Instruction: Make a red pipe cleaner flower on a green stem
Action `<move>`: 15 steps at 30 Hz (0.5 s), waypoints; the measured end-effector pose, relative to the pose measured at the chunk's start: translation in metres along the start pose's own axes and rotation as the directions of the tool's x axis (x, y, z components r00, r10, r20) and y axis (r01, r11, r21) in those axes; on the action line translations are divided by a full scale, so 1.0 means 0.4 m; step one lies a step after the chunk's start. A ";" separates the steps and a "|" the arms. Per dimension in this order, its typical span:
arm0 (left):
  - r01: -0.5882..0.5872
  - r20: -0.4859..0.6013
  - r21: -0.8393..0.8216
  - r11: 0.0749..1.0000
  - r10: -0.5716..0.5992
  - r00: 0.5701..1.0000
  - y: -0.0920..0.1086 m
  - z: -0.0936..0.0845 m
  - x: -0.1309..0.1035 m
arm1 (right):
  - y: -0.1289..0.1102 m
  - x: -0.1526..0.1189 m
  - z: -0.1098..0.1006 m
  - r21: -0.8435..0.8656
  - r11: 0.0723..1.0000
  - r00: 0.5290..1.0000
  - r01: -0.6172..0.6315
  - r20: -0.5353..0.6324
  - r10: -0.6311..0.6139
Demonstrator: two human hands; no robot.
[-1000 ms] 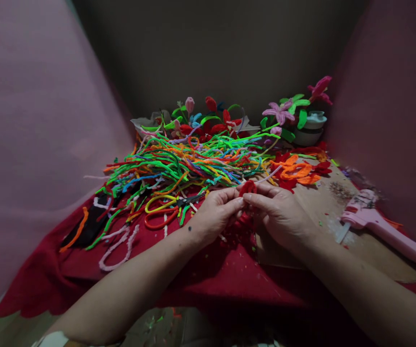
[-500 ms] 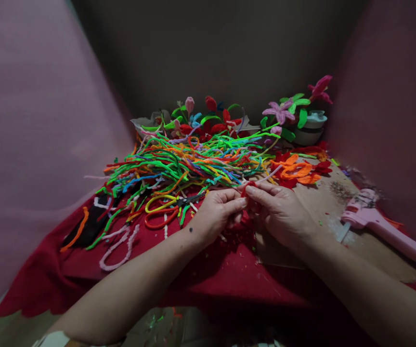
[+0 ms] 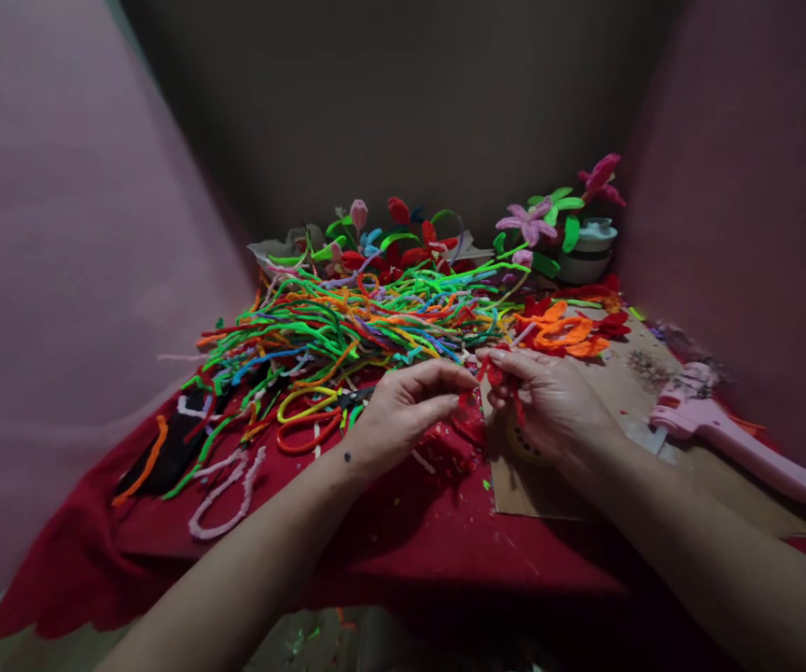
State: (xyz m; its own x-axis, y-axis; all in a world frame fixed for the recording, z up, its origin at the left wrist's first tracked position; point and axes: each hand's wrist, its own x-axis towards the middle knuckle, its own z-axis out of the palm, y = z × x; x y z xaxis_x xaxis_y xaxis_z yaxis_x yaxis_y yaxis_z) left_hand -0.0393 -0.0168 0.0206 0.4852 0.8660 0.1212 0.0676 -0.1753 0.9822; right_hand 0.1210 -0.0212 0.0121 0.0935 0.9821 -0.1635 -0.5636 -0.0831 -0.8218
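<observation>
My right hand pinches a small red pipe-cleaner piece between thumb and fingers, above the cardboard's left edge. To its left, my left hand has thumb and forefinger curved toward each other. A bit of red shows at those fingertips, but what it is stays unclear. Scissors with yellow and red handles lie just left of my left hand, blades partly hidden. Beneath my right hand, a round yellowish item is mostly covered. Red scraps lie on the red cloth below my hands.
A heap of colourful pipe cleaners spreads behind my hands. Orange petals and a pink glue gun rest on the cardboard at right. Pipe-cleaner flowers stand at the back. A pink loop lies front left.
My hands have drawn apart, with my left hand moving left from the red piece in my right. The round item under my right hand now shows. The view has shifted slightly.
</observation>
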 end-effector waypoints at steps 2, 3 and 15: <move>-0.040 -0.007 0.067 0.997 0.040 0.999 -0.001 0.002 0.002 | 0.002 0.000 0.000 0.002 1.000 1.000 -0.012 0.001 0.012; -0.069 -0.008 0.084 0.994 0.070 0.997 -0.004 0.002 0.004 | 0.003 -0.001 0.000 0.004 1.000 1.000 -0.022 0.006 0.022; -0.466 0.058 0.320 0.825 0.474 0.879 -0.008 -0.008 -0.008 | 0.025 -0.013 0.001 -0.119 0.992 0.985 -0.046 0.158 0.065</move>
State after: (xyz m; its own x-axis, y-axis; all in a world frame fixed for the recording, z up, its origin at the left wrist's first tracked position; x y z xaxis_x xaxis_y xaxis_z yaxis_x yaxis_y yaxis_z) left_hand -0.0440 -0.0176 0.0176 0.5087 0.6506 0.5639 0.1082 -0.6981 0.7078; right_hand 0.1144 -0.0271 0.0051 -0.0741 0.9890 -0.1282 -0.4658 -0.1480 -0.8724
